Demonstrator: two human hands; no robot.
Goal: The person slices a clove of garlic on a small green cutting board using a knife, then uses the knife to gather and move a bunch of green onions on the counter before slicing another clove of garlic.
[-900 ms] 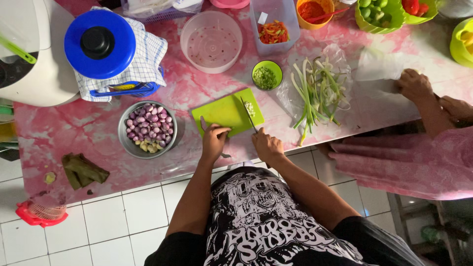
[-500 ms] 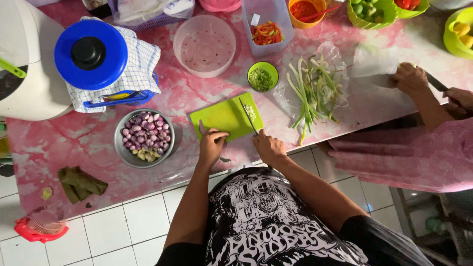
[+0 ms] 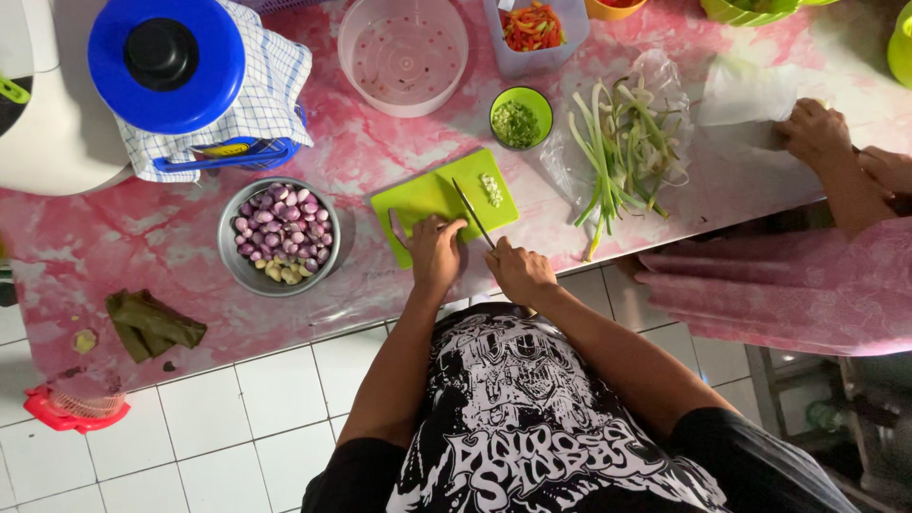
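Observation:
A green cutting board (image 3: 432,195) lies on the pink marbled counter (image 3: 161,242). My left hand (image 3: 435,251) rests on the board's near edge, fingers pressed down on something I cannot make out. My right hand (image 3: 518,271) grips a knife (image 3: 472,213) whose blade lies across the board. A small heap of chopped greens (image 3: 491,188) sits near the board's far right corner.
A metal bowl of shallots and garlic (image 3: 279,235) stands left of the board. Behind are a small green bowl of chopped greens (image 3: 520,118), spring onions on plastic (image 3: 617,142), a round clear tub (image 3: 404,52), a container of cut chillies (image 3: 534,27), a blue-lidded jug (image 3: 171,62). Another person's hands (image 3: 817,133) work at the right.
The camera has tilted slightly, shifting the view. My hands stay at the board's near edge, the knife still across it. The other person's hands moved a little at the right.

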